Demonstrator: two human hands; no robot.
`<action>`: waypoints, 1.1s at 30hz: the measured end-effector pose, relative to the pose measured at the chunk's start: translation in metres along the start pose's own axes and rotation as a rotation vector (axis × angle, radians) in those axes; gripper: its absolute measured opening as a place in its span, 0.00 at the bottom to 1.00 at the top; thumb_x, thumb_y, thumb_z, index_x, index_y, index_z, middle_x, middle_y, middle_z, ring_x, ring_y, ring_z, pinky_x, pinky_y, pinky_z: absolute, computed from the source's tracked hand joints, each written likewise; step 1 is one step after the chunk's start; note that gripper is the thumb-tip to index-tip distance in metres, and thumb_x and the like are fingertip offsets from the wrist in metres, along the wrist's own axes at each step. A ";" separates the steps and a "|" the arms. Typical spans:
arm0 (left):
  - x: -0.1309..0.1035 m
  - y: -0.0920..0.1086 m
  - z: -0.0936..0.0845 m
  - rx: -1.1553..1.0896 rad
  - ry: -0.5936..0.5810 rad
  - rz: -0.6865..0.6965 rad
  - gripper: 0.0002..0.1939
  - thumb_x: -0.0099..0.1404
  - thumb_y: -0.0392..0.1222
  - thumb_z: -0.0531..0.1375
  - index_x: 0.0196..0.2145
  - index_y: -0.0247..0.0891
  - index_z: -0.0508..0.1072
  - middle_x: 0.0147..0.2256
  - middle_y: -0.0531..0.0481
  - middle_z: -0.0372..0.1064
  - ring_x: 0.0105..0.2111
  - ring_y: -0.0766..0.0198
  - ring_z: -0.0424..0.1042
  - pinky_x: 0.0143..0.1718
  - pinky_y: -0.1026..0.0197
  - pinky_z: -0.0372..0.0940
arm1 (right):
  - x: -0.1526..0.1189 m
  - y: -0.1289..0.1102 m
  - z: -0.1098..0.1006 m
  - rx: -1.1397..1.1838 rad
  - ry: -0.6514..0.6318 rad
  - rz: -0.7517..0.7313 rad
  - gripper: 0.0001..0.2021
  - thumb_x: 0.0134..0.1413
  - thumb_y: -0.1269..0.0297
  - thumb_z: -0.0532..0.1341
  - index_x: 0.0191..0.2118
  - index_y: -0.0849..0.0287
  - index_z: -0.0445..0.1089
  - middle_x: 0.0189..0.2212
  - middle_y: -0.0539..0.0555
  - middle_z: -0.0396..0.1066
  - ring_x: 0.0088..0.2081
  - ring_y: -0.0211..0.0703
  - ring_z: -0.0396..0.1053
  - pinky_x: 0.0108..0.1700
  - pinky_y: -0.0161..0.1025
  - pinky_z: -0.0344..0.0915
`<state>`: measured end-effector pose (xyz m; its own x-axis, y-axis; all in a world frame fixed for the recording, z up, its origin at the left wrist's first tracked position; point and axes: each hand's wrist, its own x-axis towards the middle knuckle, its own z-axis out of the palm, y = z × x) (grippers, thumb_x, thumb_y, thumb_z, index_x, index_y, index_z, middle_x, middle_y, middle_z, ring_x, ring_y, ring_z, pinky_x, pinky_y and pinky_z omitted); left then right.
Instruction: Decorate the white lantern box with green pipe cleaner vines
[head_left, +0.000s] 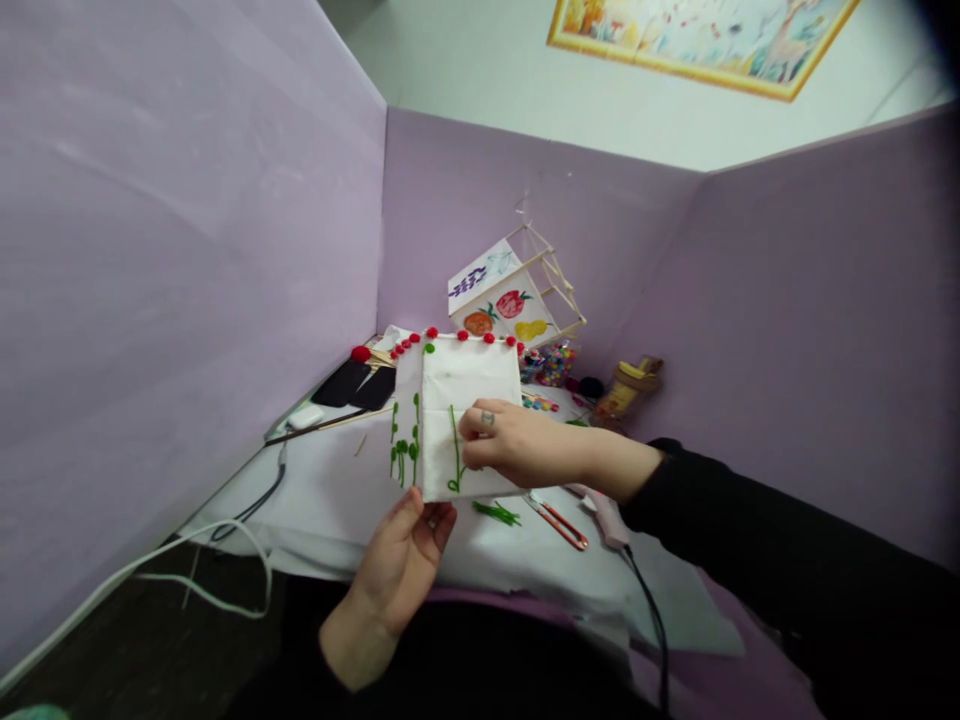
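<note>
My left hand (409,545) grips the lower edge of a white box-shaped craft piece (469,370), thumb in front and fingers underneath. Red pom-poms (463,336) line its top edges. Green fuzzy stems and leaves (405,450) decorate its left face. On the front face stands a green pipe cleaner stem (453,440), looped at its foot. My right hand (502,440) is closed against that face, just right of the stem, with a ring on one finger. A bit of green shows below its fingertips, but what they pinch is hidden.
Cut green pieces (496,514), orange-handled scissors (559,522) and a pink corded tool (606,518) lie at the right. Behind stands a stick-framed box with painted fruit (510,305). Two black phones (341,383) lie left. Purple panels (450,180) enclose the table.
</note>
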<state>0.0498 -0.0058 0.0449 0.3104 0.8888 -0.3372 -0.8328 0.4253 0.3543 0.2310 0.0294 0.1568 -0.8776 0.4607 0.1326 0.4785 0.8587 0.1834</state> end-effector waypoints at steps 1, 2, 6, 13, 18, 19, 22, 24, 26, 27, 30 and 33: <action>0.000 0.000 0.000 -0.001 -0.005 0.001 0.10 0.64 0.27 0.54 0.31 0.32 0.75 0.29 0.46 0.75 0.28 0.65 0.73 0.34 0.61 0.73 | -0.001 0.000 -0.001 0.032 0.025 0.005 0.09 0.55 0.74 0.54 0.33 0.59 0.71 0.36 0.56 0.64 0.37 0.42 0.57 0.42 0.39 0.59; 0.001 0.000 0.000 -0.002 -0.008 0.002 0.10 0.64 0.27 0.54 0.31 0.31 0.75 0.29 0.46 0.75 0.28 0.65 0.73 0.34 0.60 0.73 | -0.001 0.001 -0.001 0.059 0.046 0.008 0.09 0.55 0.75 0.54 0.33 0.60 0.71 0.35 0.56 0.63 0.37 0.42 0.57 0.43 0.39 0.59; 0.001 0.002 0.001 0.001 -0.002 0.008 0.11 0.65 0.27 0.52 0.31 0.31 0.75 0.29 0.46 0.75 0.28 0.66 0.73 0.33 0.61 0.73 | -0.002 0.003 -0.004 0.087 0.054 0.010 0.12 0.54 0.77 0.53 0.35 0.58 0.73 0.36 0.56 0.63 0.38 0.42 0.58 0.44 0.39 0.59; 0.000 0.003 0.002 0.008 -0.001 0.011 0.12 0.65 0.28 0.52 0.31 0.31 0.74 0.29 0.46 0.75 0.28 0.66 0.73 0.33 0.61 0.73 | 0.003 0.005 -0.003 0.026 -0.019 -0.040 0.13 0.53 0.77 0.54 0.31 0.54 0.74 0.39 0.55 0.62 0.40 0.44 0.57 0.44 0.40 0.58; 0.001 0.003 0.001 -0.002 0.015 0.015 0.11 0.65 0.27 0.52 0.32 0.32 0.74 0.28 0.47 0.75 0.27 0.66 0.73 0.33 0.61 0.73 | 0.008 0.007 -0.003 -0.061 -0.051 -0.055 0.11 0.57 0.72 0.55 0.32 0.52 0.73 0.41 0.55 0.63 0.40 0.45 0.57 0.43 0.41 0.56; 0.001 0.003 0.002 -0.004 0.019 0.014 0.11 0.65 0.27 0.52 0.32 0.32 0.74 0.28 0.47 0.75 0.27 0.67 0.73 0.33 0.61 0.73 | 0.008 0.007 -0.003 -0.072 -0.054 -0.058 0.10 0.58 0.71 0.55 0.32 0.52 0.73 0.41 0.55 0.63 0.40 0.46 0.57 0.42 0.41 0.56; 0.001 0.004 0.002 -0.002 0.025 0.010 0.12 0.65 0.28 0.51 0.32 0.31 0.74 0.28 0.47 0.74 0.27 0.67 0.73 0.32 0.62 0.73 | 0.010 0.007 -0.003 -0.080 -0.058 -0.068 0.10 0.58 0.70 0.55 0.32 0.53 0.72 0.41 0.55 0.64 0.40 0.45 0.57 0.42 0.41 0.55; 0.001 0.005 0.002 0.001 0.019 0.009 0.12 0.66 0.28 0.51 0.32 0.31 0.74 0.28 0.47 0.74 0.27 0.67 0.73 0.32 0.62 0.73 | 0.010 0.006 -0.002 -0.060 -0.058 -0.065 0.08 0.56 0.71 0.56 0.32 0.54 0.72 0.40 0.55 0.64 0.40 0.45 0.57 0.42 0.41 0.56; 0.002 0.005 0.002 0.003 0.007 0.015 0.11 0.66 0.28 0.52 0.32 0.31 0.74 0.29 0.46 0.75 0.28 0.66 0.74 0.33 0.61 0.73 | 0.009 0.005 -0.002 -0.022 -0.053 -0.047 0.08 0.55 0.73 0.56 0.33 0.55 0.71 0.40 0.55 0.65 0.40 0.45 0.57 0.42 0.40 0.56; 0.002 0.005 0.002 0.003 0.001 0.020 0.11 0.65 0.28 0.52 0.32 0.31 0.74 0.29 0.46 0.75 0.28 0.66 0.74 0.33 0.61 0.73 | 0.009 0.004 -0.001 0.001 -0.044 -0.035 0.08 0.54 0.74 0.56 0.33 0.56 0.71 0.39 0.55 0.65 0.40 0.44 0.57 0.43 0.40 0.57; 0.002 0.004 0.001 0.008 -0.003 0.025 0.11 0.65 0.28 0.52 0.33 0.31 0.74 0.29 0.46 0.75 0.28 0.66 0.74 0.33 0.61 0.73 | 0.008 0.003 -0.002 0.071 0.011 -0.005 0.10 0.54 0.76 0.54 0.33 0.58 0.71 0.38 0.56 0.65 0.39 0.43 0.57 0.44 0.40 0.58; 0.002 0.004 0.001 0.011 -0.001 0.019 0.11 0.66 0.29 0.51 0.34 0.31 0.74 0.30 0.46 0.75 0.29 0.66 0.74 0.33 0.61 0.73 | 0.004 0.002 -0.003 0.132 0.085 0.036 0.11 0.53 0.77 0.54 0.35 0.59 0.72 0.37 0.56 0.65 0.39 0.42 0.59 0.45 0.39 0.59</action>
<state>0.0476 -0.0020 0.0467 0.2956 0.8968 -0.3293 -0.8333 0.4106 0.3702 0.2284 0.0326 0.1608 -0.8514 0.4762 0.2200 0.4970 0.8665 0.0479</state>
